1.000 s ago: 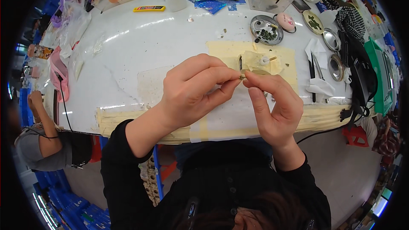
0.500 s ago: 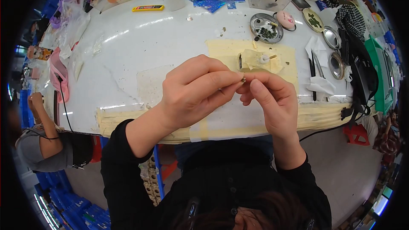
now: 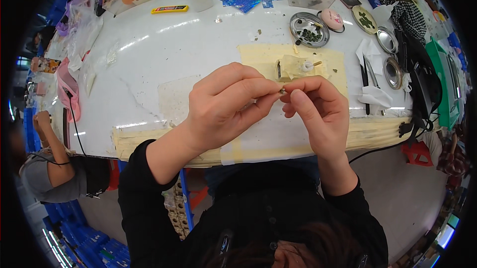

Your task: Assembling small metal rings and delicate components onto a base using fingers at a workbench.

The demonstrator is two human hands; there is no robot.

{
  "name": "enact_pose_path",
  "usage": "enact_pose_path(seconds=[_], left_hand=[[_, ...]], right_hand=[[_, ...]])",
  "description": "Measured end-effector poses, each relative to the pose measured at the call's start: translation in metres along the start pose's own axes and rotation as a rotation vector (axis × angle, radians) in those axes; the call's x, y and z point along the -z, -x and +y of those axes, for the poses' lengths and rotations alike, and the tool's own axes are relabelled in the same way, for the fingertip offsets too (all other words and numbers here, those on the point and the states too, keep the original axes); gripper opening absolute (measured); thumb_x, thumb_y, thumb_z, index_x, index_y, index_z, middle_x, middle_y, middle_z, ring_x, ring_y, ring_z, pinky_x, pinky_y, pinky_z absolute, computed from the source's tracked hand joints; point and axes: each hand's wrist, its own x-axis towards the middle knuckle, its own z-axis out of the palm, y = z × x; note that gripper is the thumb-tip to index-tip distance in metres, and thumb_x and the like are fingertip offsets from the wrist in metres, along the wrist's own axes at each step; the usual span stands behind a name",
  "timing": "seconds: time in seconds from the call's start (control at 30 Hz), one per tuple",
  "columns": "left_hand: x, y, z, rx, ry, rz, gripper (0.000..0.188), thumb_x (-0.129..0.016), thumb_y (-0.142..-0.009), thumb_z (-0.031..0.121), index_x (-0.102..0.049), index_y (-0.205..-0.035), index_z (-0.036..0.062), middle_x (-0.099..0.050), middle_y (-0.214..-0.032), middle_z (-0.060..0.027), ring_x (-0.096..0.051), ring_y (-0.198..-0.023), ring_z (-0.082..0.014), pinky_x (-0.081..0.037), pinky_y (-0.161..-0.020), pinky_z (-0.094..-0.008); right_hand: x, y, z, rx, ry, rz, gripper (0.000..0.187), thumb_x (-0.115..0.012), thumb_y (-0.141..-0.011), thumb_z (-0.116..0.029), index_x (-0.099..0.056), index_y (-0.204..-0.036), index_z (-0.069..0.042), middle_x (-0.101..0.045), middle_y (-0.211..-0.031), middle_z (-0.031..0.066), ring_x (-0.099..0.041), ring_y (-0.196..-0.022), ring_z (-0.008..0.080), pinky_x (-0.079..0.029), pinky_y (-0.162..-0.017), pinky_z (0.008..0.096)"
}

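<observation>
We're pinching a tiny piece (image 3: 282, 91) in the fingertips of our left hand (image 3: 223, 104); our right hand (image 3: 322, 111) is right there, thumb and forefinger slightly parted, its grip impossible to tell. Just beyond, we've a yellowish block (image 3: 294, 69) on yellow paper (image 3: 258, 57), then a metal dish (image 3: 313, 45).

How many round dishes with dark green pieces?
2: the silver dish left of the pink rounded object, and the cream dish to that object's right. Others may be hidden.
</observation>
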Motion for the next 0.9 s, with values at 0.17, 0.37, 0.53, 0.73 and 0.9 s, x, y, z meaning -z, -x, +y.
enact_pose_path(seconds=[0.17,0.37,0.53,0.73,0.9], left_hand=[[-0.001,0.001,0.001,-0.034,-0.053,-0.022,0.026,-0.077,-0.067,-0.007,-0.069,-0.090,0.0010,-0.065,-0.081,-0.0082,-0.064,-0.070,-0.0189,-0.051,-0.057,-0.0273],[-0.001,0.002,0.000,-0.047,-0.044,-0.028,0.028,-0.078,-0.066,-0.007,-0.070,-0.091,0.0018,-0.065,-0.083,-0.0081,-0.064,-0.070,-0.0185,-0.052,-0.056,-0.0266],[0.000,0.003,0.000,-0.021,0.017,-0.028,0.033,-0.079,-0.064,-0.007,-0.071,-0.095,0.0031,-0.065,-0.083,-0.0068,-0.064,-0.071,-0.0176,-0.051,-0.057,-0.0259],[0.003,0.002,-0.001,-0.048,0.016,-0.051,0.036,-0.080,-0.064,-0.005,-0.073,-0.097,0.0049,-0.064,-0.085,-0.0057,-0.062,-0.071,-0.0166,-0.050,-0.058,-0.0253],[0.003,0.002,0.000,-0.070,0.009,-0.053,0.036,-0.080,-0.064,-0.005,-0.072,-0.098,0.0057,-0.064,-0.085,-0.0057,-0.061,-0.070,-0.0171,-0.049,-0.057,-0.0257]], right_hand=[[-0.003,0.001,0.001,0.092,0.137,0.014,0.011,-0.065,-0.090,-0.005,-0.063,-0.097,0.003,-0.066,-0.086,0.0033,-0.061,-0.076,0.0070,-0.049,-0.070,0.0213],[0.001,0.000,0.000,-0.001,0.033,-0.025,0.010,-0.064,-0.091,-0.006,-0.063,-0.096,0.002,-0.066,-0.086,0.0039,-0.061,-0.076,0.0078,-0.049,-0.070,0.0214],[-0.002,0.000,0.001,-0.077,-0.113,-0.061,0.017,-0.059,-0.096,-0.012,-0.064,-0.101,0.003,-0.067,-0.086,0.0050,-0.061,-0.074,0.0087,-0.051,-0.069,0.0225],[0.006,-0.004,0.004,-0.183,-0.273,-0.176,0.020,-0.059,-0.097,-0.016,-0.066,-0.101,0.002,-0.067,-0.086,0.0060,-0.061,-0.072,0.0090,-0.051,-0.066,0.0236],[0.008,-0.004,0.007,-0.182,-0.307,-0.171,0.016,-0.062,-0.095,-0.013,-0.066,-0.099,0.001,-0.068,-0.085,0.0062,-0.061,-0.069,0.0093,-0.051,-0.065,0.0243]])
